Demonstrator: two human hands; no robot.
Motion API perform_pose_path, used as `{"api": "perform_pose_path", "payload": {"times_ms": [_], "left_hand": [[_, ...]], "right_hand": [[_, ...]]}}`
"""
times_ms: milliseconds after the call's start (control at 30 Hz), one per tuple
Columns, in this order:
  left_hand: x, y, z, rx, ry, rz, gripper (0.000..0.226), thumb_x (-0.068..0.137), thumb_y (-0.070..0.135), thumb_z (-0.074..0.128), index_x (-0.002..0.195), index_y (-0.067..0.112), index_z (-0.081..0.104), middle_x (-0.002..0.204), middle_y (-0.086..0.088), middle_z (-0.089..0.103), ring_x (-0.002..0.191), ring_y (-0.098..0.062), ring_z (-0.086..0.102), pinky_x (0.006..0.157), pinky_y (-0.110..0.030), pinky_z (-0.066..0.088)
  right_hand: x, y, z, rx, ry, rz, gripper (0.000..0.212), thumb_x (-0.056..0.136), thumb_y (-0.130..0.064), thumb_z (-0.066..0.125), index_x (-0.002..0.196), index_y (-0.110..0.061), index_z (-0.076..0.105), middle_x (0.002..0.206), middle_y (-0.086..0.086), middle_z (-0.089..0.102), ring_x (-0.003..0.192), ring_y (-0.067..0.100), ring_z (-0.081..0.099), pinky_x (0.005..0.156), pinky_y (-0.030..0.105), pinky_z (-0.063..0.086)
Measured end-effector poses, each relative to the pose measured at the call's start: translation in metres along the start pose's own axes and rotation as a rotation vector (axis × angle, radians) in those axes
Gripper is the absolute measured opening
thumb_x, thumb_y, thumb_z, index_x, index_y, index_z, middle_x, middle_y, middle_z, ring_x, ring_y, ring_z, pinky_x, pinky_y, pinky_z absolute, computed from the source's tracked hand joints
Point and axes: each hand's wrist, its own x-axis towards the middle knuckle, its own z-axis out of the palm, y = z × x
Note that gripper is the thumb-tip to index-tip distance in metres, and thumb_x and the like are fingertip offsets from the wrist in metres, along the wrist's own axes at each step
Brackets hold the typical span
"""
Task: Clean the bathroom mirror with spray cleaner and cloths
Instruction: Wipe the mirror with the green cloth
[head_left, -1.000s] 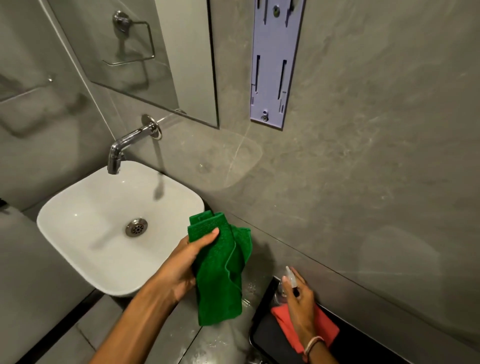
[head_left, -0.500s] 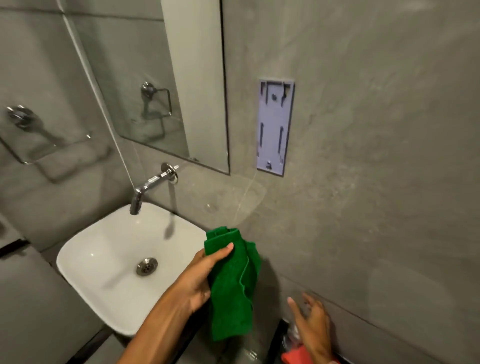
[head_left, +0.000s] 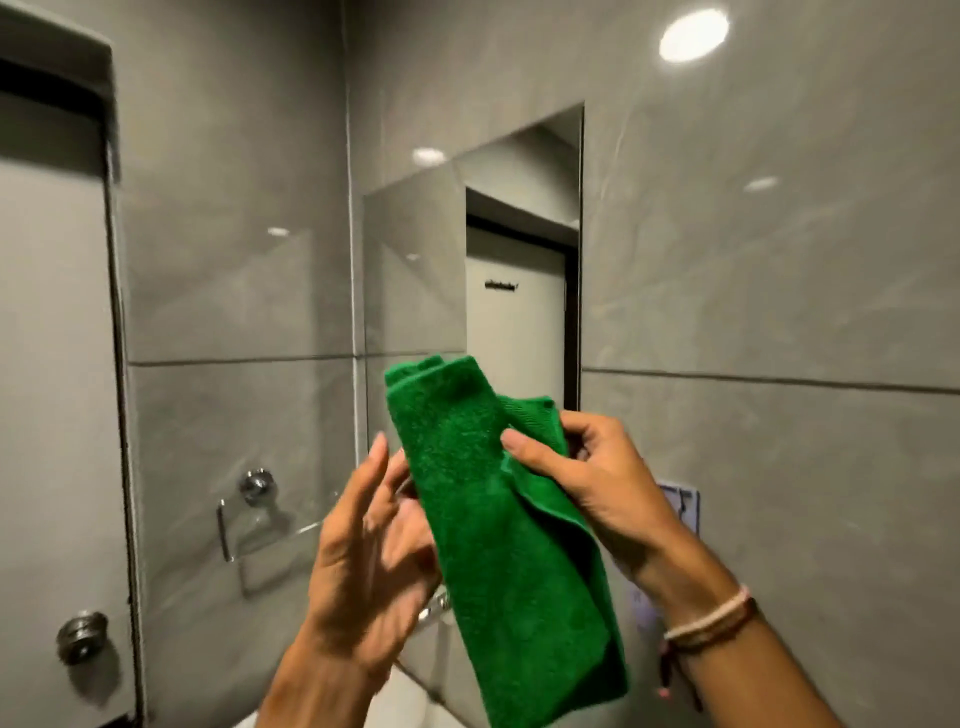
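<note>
A folded green cloth (head_left: 498, 519) hangs upright in front of the lower part of the wall mirror (head_left: 415, 270). My right hand (head_left: 602, 483) pinches the cloth's upper right side, thumb on the front face. My left hand (head_left: 374, 561) is at the cloth's left edge with fingers spread; its fingertips touch or slip behind the fabric and the thumb stands apart from it. No spray bottle is in view.
A chrome towel ring (head_left: 249, 514) is fixed on the grey tiled wall to the left. A door with a round knob (head_left: 83, 636) is at the far left. A purple wall bracket (head_left: 683, 501) shows behind my right wrist. The mirror reflects a door.
The view has swung up from the sink to the mirror. My right hand left the bottle and tray and took hold of the cloth; my left hand loosened its grip and the cloth rose.
</note>
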Motion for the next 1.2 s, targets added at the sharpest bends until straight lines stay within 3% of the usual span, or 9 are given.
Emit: {"api": "perform_pose_path", "payload": {"times_ms": [133,300,367,500,600,667,767,967,1200], "left_hand": [[0.021,-0.012,0.013,-0.158,0.142,0.163,0.053,0.084,0.050,0.048,0.097,0.013,0.084,0.095,-0.009,0.083,0.082,-0.022,0.080,0.072,-0.036,0.067],[0.065,0.010,0.025,-0.241,0.194,0.288,0.064,0.089,0.063,0.045,0.130,0.020,0.067,0.120,-0.011,0.067,0.099,-0.028,0.063,0.102,-0.046,0.045],[0.096,0.030,0.041,-0.096,0.233,0.409,0.068,0.088,0.065,0.048,0.138,0.020,0.059,0.126,-0.014,0.063,0.106,-0.033,0.061,0.104,-0.051,0.044],[0.196,0.069,0.097,0.458,0.265,0.772,0.060,0.101,0.044,0.040,0.152,0.010,0.039,0.154,-0.029,0.043,0.141,-0.049,0.041,0.117,-0.062,0.035],[0.278,0.062,0.132,0.910,0.087,0.936,0.056,0.109,0.022,0.036,0.160,0.016,0.015,0.172,-0.008,0.008,0.160,-0.023,0.008,0.130,-0.048,0.012],[0.312,0.042,0.132,1.168,0.091,1.042,0.057,0.108,0.022,0.036,0.160,0.024,0.014,0.172,-0.004,0.004,0.160,-0.018,0.003,0.130,-0.049,0.014],[0.338,0.039,0.120,1.244,0.064,1.166,0.057,0.105,0.031,0.033,0.159,0.038,0.017,0.173,-0.001,0.006,0.160,-0.014,0.003,0.129,-0.050,0.018],[0.377,0.071,0.098,1.408,0.057,1.270,0.057,0.105,0.043,0.029,0.159,0.035,0.017,0.173,-0.003,0.008,0.160,-0.015,0.006,0.130,-0.049,0.016],[0.448,0.144,0.010,1.243,0.408,1.077,0.059,0.102,0.037,0.029,0.157,0.019,0.030,0.172,-0.013,0.005,0.160,-0.027,0.004,0.131,-0.044,0.007]], "right_hand": [[0.048,-0.013,0.043,-0.190,0.030,-0.046,0.027,0.078,-0.019,0.089,0.096,-0.001,0.080,0.095,0.021,0.082,0.080,0.024,0.074,0.073,0.037,0.060],[0.074,-0.051,0.012,-0.354,0.149,-0.237,0.018,0.091,-0.032,0.076,0.084,-0.016,0.081,0.077,0.001,0.080,0.072,0.013,0.076,0.067,0.025,0.063],[0.082,-0.071,-0.016,-0.634,0.347,-0.428,0.007,0.092,-0.030,0.074,0.090,-0.026,0.080,0.083,-0.010,0.078,0.081,0.008,0.075,0.076,0.019,0.061],[0.108,-0.101,-0.066,-1.148,0.586,-0.653,0.032,0.089,-0.018,0.072,0.121,-0.011,0.073,0.117,0.009,0.070,0.105,0.029,0.069,0.091,0.042,0.060],[0.127,-0.113,-0.090,-1.535,0.605,-0.643,0.050,0.086,-0.021,0.071,0.135,-0.012,0.066,0.136,0.014,0.066,0.123,0.036,0.065,0.100,0.048,0.057],[0.137,-0.110,-0.097,-1.796,0.541,-0.615,0.060,0.090,-0.029,0.064,0.147,-0.010,0.057,0.154,0.019,0.056,0.142,0.037,0.054,0.116,0.050,0.045],[0.156,-0.099,-0.105,-2.034,0.462,-0.603,0.069,0.100,-0.042,0.040,0.160,-0.009,0.034,0.170,0.021,0.027,0.159,0.034,0.027,0.130,0.055,0.022],[0.181,-0.098,-0.099,-2.214,0.469,-0.411,0.075,0.099,-0.057,0.004,0.160,-0.021,-0.022,0.168,0.025,-0.027,0.158,0.041,-0.022,0.126,0.063,-0.014],[0.191,-0.089,-0.098,-2.210,0.557,-0.542,0.078,0.096,-0.056,0.035,0.162,-0.017,0.023,0.170,0.021,0.016,0.159,0.036,0.018,0.127,0.066,0.017]]}}
